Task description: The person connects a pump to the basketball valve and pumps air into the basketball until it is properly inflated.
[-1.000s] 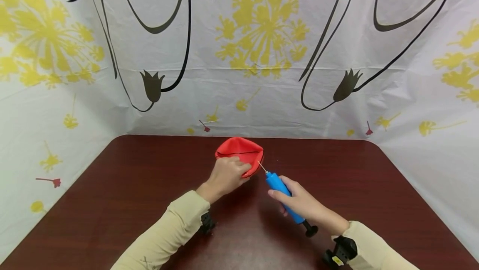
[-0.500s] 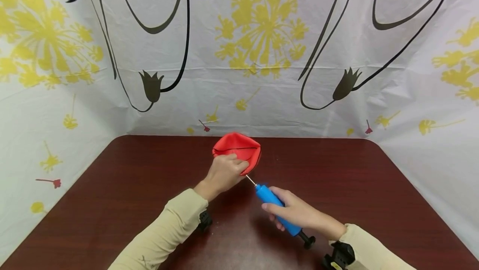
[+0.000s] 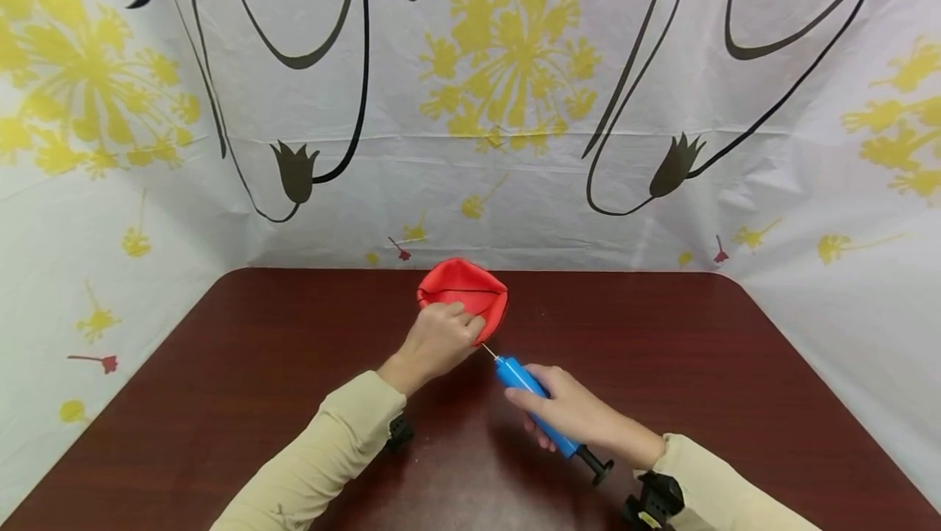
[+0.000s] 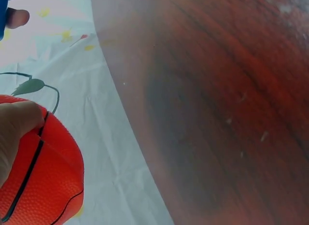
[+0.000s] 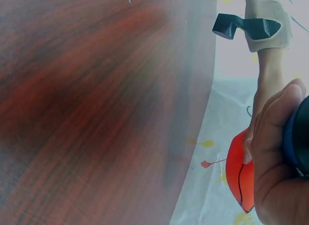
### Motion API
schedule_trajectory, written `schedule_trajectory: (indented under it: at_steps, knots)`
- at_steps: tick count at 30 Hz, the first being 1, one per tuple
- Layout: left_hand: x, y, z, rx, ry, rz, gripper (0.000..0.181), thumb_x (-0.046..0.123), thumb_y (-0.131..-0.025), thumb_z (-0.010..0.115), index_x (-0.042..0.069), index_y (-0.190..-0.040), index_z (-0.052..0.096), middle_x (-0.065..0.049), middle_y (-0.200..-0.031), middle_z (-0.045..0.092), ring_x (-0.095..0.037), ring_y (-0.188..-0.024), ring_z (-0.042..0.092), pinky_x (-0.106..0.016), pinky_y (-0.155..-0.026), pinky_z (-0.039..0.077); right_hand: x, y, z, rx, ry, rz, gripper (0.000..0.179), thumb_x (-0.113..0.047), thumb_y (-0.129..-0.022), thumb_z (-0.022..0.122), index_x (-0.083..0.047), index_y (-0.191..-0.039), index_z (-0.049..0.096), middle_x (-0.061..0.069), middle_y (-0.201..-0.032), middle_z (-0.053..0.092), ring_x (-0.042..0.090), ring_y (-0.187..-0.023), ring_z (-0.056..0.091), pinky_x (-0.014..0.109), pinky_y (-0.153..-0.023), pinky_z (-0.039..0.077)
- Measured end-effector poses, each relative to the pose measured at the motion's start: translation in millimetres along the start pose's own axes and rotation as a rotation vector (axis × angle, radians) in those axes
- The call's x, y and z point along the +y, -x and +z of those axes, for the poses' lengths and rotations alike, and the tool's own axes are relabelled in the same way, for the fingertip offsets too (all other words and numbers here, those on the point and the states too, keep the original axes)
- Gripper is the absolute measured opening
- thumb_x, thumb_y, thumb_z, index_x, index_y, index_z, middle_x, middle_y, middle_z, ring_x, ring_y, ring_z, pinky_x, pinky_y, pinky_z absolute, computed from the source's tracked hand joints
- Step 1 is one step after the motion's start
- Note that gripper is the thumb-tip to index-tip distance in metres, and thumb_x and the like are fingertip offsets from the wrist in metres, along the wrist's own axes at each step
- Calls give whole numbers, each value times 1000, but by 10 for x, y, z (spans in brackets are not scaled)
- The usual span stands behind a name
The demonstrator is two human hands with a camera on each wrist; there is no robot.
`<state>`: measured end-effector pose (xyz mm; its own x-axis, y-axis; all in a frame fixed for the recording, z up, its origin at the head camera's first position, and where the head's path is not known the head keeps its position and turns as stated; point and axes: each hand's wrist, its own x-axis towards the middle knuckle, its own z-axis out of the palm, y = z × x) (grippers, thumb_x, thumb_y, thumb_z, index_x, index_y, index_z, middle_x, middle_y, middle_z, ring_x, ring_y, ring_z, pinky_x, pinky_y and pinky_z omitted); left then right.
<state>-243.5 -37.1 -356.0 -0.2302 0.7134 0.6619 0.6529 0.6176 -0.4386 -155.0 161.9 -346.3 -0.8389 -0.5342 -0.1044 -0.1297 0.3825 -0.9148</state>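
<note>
Just below the middle of the head view, a dented red ball with black seam lines is held up over the dark wooden counter, its upper side caved in like a bowl. The left hand has a narrow grip on its near edge, fingers folded over the rubber; the left-wrist view shows the ball at lower left, a digit pressed on it beside a black seam.

Right of the lower centre, the right hand has its grip wrapped round a blue pump, which slants from upper left to lower right, its black plunger handle at the lower end. The thin needle points up and left, its tip at the ball's lower edge. Whether it has entered is not clear; the left fingers and the rim hide any hole.

The step in hand looks like seating the needle, with the 2 hands lining up pump and ball. The next move seems to call for the left grip to steady the rubber round the hole, and for a straight push along the needle's line, since sideways force could bend it.
</note>
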Motion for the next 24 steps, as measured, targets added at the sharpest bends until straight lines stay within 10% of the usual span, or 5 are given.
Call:
schedule_trajectory:
  at_steps: [12,24]
  knots:
    - [-98,-30,-224,-129,-6,-1,28,38,-62,74,18,-81,68,3,-75,66,-14,-71,58,-29,-69,45,-88,-16,-60,-30,-32,1,25,-25,-90,49,-2,-97,48,16,-65,54,17,-42,50,32,-42,45]
    - [-167,5,-323,-289,53,149,18,32,-67,70,16,-69,63,4,-56,57,-10,-53,52,-26,-46,43,-210,-67,-33,-137,-95,88,37,-32,-89,49,0,-106,47,11,-65,53,12,-42,47,24,-40,42]
